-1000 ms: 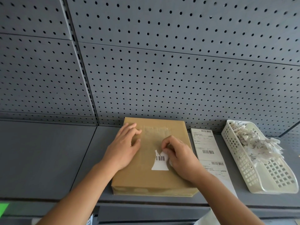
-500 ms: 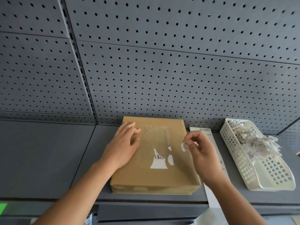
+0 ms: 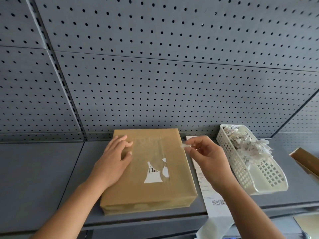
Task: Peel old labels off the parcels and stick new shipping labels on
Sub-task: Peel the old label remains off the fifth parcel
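The peeling step is in hand. The brown parcel [image 3: 146, 190] lies on the grey shelf [image 3: 43, 178], with the left hand [image 3: 114, 163] pressing flat on its far left part, fingers straight. The right hand [image 3: 207, 157] pinches a torn scrap [image 3: 184, 145] just right of the parcel. I judge the scrap goes right into the white basket [image 3: 269, 188]; then the old label remnant [image 3: 153, 175] needs picking off before a new label from the strip [image 3: 215, 204] can go on

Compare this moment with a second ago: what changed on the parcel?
The right hand tore a scrap off the old label, lifted off the parcel and carried it right, toward the basket; it pinches the scrap now. The left hand stays flat on the parcel, and the rest of the label stays stuck.
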Motion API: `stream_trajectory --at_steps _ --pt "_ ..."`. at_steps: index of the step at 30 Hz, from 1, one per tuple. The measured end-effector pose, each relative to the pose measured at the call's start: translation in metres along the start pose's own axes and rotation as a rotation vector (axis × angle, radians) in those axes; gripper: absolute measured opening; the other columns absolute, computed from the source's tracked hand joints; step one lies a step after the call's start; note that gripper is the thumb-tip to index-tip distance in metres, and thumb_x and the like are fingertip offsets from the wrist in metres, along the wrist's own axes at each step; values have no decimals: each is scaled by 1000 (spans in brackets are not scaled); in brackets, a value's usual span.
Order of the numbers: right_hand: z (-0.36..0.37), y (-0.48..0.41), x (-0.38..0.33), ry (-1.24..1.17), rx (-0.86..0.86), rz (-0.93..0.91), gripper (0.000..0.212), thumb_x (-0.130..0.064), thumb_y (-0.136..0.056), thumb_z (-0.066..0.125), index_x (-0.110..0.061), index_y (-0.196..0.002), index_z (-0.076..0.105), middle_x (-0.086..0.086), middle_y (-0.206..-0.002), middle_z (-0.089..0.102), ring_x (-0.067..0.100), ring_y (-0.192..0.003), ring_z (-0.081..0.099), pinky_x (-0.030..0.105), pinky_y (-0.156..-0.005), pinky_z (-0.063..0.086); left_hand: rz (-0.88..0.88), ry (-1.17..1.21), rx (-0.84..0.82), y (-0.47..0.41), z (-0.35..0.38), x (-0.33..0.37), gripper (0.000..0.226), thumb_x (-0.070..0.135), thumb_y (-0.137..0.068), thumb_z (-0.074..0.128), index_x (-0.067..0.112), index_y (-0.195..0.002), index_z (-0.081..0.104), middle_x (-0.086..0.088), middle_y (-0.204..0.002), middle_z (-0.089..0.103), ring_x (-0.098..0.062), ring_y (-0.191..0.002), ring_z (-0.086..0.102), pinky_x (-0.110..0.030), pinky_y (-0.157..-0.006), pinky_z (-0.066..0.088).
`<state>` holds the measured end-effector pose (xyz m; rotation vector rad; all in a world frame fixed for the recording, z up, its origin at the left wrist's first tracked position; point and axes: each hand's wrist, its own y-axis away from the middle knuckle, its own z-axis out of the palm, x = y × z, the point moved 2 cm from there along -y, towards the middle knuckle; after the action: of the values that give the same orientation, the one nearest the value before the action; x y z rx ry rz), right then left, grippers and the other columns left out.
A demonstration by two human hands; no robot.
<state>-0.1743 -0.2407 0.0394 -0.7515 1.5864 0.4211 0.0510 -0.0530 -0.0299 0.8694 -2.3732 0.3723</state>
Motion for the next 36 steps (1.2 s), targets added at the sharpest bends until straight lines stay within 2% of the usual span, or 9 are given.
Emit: stream_trajectory --at_steps 3,7,11,14,17,23,27,32,36 --pt "-14 0 2 99 51 -18 12 -13 -93 68 -25 -93 71 -4 -90 71 15 -84 65 30 -80 51 6 -7 -1 -1 -1 -2 37 47 -103 39 42 -139 46 32 -158 15 7 -150 -3 -55 -120 27" --pt "-38 3 5 160 108 -45 17 -15 -95 65 -30 -90 69 -7 -96 68 7 -86 62 26 -78 46 29 -5 8 -2 0 -2 40 45 -102 41 37 -140 47 27 -160 18 3 -151 0 -48 -123 21" --pt "-68 7 6 184 197 -33 17 -15 -97 62 -30 -92 69 -6 -98 70 27 -89 64 45 -77 54 38 -2 14 -2 1 -4 40 44 -102 43 36 -141 48 24 -160 21 -1 -152 3 -49 -124 18" --pt "-95 11 6 249 339 -32 18 -13 -98 59 -26 -98 72 -12 -91 74 13 -82 69 28 -72 58 47 -7 16 -3 1 -5 38 42 -102 45 37 -139 47 23 -159 22 -4 -153 6 -50 -124 16" --pt "-126 15 9 369 485 -30 21 -12 -98 58 -27 -100 73 -13 -90 74 5 -71 67 18 -67 53 50 20 20 -3 1 -4 32 39 -101 48 45 -133 44 24 -158 25 -4 -153 9 -49 -123 17" --pt "-177 18 15 501 630 29 27 -10 -96 55 -28 -105 75 -9 -100 66 5 -76 69 42 -77 59 64 56 46 -5 2 -5 29 39 -99 49 47 -126 47 20 -158 30 -6 -152 15 -52 -122 20" --pt "-195 17 16 539 651 27 27 -14 -93 58 -26 -113 73 -11 -108 57 12 -87 67 44 -81 59 73 56 51 -6 2 -6 28 37 -99 51 60 -113 46 24 -153 32 -11 -152 19 -52 -121 21" --pt "-202 8 18 684 581 42 29 -13 -94 64 -21 -120 70 -3 -115 59 3 -88 60 19 -77 49 85 31 76 -7 3 -7 34 32 -99 54 63 -112 46 48 -144 20 -10 -151 21 -51 -121 21" --pt "-205 -1 25 651 599 61 21 -11 -95 62 -20 -112 70 0 -96 71 9 -77 67 28 -68 54 94 35 86 -6 3 -6 33 37 -98 52 66 -112 45 51 -142 17 -9 -151 21 -51 -121 21"
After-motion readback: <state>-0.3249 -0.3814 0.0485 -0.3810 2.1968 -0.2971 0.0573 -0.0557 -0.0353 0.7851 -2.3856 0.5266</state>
